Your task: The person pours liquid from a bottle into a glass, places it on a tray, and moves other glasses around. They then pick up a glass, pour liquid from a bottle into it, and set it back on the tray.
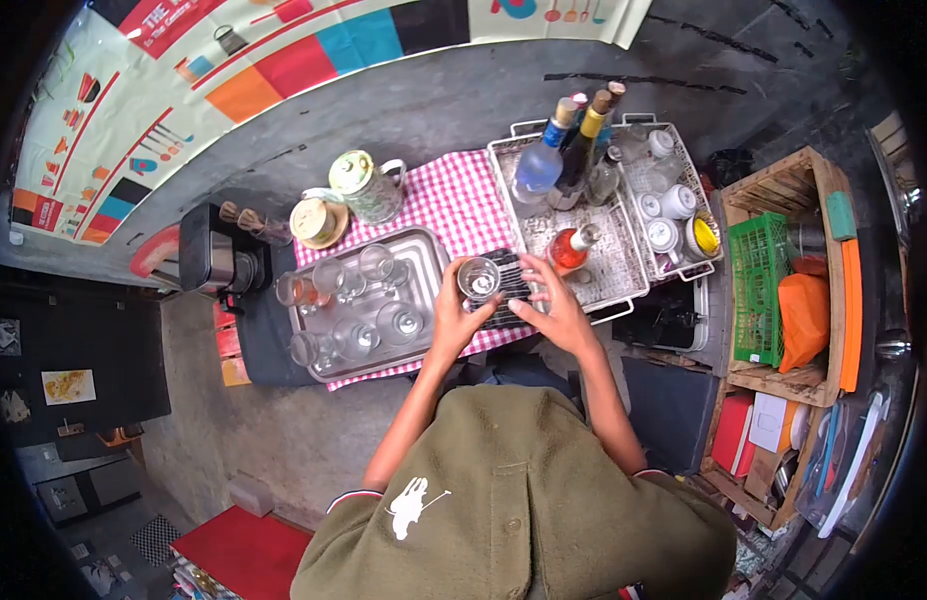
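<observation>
My left hand is wrapped round a clear glass at the middle of the table. Close to its right, my right hand has its fingers apart over a dark striped cloth. Whether its fingertips touch the cloth is hard to tell. Left of my hands lies a metal tray holding several stemmed glasses, one of them with an orange-red tint. An orange-red bottle stands in the white rack just beyond my right hand.
Tall bottles stand at the rack's back. Another white rack holds jars and cups. A floral pitcher and a lidded pot stand behind the tray, on a checkered cloth. At right is a wooden crate.
</observation>
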The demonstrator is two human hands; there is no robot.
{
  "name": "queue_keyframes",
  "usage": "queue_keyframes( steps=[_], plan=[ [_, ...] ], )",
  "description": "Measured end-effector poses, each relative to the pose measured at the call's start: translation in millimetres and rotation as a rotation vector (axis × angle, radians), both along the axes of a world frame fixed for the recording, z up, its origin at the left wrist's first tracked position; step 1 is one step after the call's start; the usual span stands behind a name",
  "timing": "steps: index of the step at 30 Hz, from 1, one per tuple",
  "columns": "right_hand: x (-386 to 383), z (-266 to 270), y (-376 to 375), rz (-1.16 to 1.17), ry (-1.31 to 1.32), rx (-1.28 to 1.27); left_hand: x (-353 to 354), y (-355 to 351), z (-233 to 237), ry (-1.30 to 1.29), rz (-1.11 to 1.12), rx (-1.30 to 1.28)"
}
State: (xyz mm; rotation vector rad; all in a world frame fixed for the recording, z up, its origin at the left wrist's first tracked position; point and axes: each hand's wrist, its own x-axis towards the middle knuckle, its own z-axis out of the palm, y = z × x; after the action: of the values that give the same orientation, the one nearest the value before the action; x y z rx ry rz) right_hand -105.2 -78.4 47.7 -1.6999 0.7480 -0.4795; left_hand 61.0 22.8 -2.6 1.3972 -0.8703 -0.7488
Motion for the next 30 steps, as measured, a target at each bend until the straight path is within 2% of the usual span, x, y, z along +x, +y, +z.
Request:
queue_keyframes(
  steps=[3,7,12,15,19,30],
  plan=[
    [-34,7,-18,0.111,0.144,0.030,-6,-18,-4,-0.029,0.008,-0.005],
    [-68,-4,-42,0.082,0.225,0.071,-12,-35,-4,-0.024,0.035,0.015],
    [-76,-14,-69,-0.238,0.290,-0.081,-9,-50,-7,-0.069,0.012,0.014],
    [-65,-17,-77,-0.314,0.175,-0.254,-9,-54,-4,-0.076,0.017,0.025],
    [-43,-25,-87,-0.281,0.039,-0.334,-8,-59,-5,-0.041,0.002,-0.003],
    [-7,-43,-99,-0.216,-0.321,-0.048,-5,-74,-15,-0.047,-0.083,-0.033]
  ],
)
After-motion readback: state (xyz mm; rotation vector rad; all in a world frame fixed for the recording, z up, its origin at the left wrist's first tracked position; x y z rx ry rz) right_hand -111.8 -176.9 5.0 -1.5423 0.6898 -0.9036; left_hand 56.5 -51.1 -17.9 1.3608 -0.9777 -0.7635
